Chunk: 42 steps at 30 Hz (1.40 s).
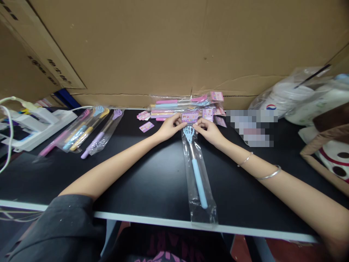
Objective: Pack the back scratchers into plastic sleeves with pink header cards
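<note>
A blue back scratcher [199, 183] lies on the black counter [152, 182] in a clear plastic sleeve [209, 207], its claw end away from the person and its handle pointing toward the counter's near edge. Across the sleeve's far end sits a purple printed card [190, 117], with the left hand [170, 128] pinching its left side and the right hand [208, 131] pinching its right side, thumbs toward the claw. Two silver bangles [269, 173] circle the right forearm. Just beyond the hands is a heap of bagged back scratchers [166, 105] with similar cards, and a loose card [146, 126] lies near the left hand. Farther left, four scratchers in pink, blue, yellow and purple [100, 138] lie in clear sleeves beside a white power strip [45, 127]. At the right stand a bagged white cup [290, 95] and a brown-handled bag [334, 153]; a pixelated patch hides something nearer. Cardboard [191, 47] walls the back.
</note>
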### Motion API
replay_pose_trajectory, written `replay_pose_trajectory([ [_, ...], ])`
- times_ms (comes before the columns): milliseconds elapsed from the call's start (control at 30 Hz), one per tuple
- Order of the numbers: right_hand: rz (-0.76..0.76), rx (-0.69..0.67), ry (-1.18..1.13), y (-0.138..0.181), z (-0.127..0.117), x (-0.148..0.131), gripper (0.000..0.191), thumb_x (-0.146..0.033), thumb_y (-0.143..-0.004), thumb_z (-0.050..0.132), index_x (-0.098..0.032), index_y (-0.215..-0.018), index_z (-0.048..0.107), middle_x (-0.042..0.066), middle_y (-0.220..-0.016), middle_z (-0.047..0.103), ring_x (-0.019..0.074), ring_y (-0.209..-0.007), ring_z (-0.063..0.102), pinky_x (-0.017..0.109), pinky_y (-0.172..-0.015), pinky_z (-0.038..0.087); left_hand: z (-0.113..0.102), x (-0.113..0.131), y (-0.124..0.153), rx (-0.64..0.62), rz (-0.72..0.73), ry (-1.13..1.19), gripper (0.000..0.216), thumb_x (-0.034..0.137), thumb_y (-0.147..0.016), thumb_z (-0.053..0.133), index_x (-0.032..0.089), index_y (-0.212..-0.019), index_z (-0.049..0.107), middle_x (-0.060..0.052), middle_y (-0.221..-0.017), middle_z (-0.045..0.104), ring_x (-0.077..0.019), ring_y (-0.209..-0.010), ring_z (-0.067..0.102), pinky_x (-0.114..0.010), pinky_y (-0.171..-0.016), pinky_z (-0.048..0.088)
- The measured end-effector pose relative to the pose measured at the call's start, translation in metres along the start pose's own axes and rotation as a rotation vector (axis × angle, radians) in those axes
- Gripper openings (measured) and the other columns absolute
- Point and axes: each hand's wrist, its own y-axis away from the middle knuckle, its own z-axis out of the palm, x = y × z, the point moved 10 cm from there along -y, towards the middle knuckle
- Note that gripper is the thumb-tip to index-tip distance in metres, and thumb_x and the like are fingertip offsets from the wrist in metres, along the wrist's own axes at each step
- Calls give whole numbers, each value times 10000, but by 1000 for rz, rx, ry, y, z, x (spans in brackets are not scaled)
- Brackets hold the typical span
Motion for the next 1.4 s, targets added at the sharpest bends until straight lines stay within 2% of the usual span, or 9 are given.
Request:
replay_pose_trajectory([
  [333, 1, 2, -27, 1, -1, -2, 451, -645, -736, 663, -230, -724, 486, -36, -587, 561, 142, -581, 530, 309, -641, 403, 3, -6, -1, -15, 1, -19, 279, 442, -886, 568, 186, -814, 486, -3, -736, 563, -143, -695, 547, -276, -682, 447],
  [567, -21, 51, -16, 1, -6, -6, 440, -642, -758, 641, -238, -728, 467, -53, -575, 469, 130, -557, 455, 298, -603, 355, 7, -5, 1, -53, -26, -110, 274, 442, -914, 520, 188, -813, 509, -12, -757, 613, -160, -707, 575, -298, -707, 434],
  [767, -14, 33, -33, 1, -5, -5, 416, -608, -761, 660, -235, -732, 480, -34, -601, 532, 141, -580, 505, 301, -612, 375, 5, 0, 1, -40, 9, -93, 243, 403, -889, 571, 186, -802, 506, -5, -746, 593, -149, -709, 555, -282, -699, 429],
  [933, -9, 24, -54, 1, -4, -3, 389, -574, -763, 679, -233, -737, 493, -33, -597, 565, 144, -574, 545, 309, -627, 415, 8, -1, -1, -75, 19, -14, 219, 382, -873, 591, 180, -845, 510, -1, -739, 580, -143, -711, 557, -279, -701, 445],
  [1200, 3, 20, -89, 1, -3, 0, 408, -580, -733, 718, -221, -717, 525, -27, -595, 603, 133, -572, 567, 301, -633, 438, 9, -8, -3, -84, -24, 104, 347, 444, -810, 670, 189, -779, 437, 14, -695, 556, -133, -673, 549, -269, -676, 436],
  [1400, 27, 25, -92, 1, -4, 2, 422, -586, -703, 745, -218, -707, 537, -16, -603, 633, 143, -586, 592, 306, -643, 453, 6, -8, -3, -50, -20, 123, 345, 400, -796, 704, 189, -760, 432, 30, -670, 532, -119, -654, 534, -259, -667, 424],
])
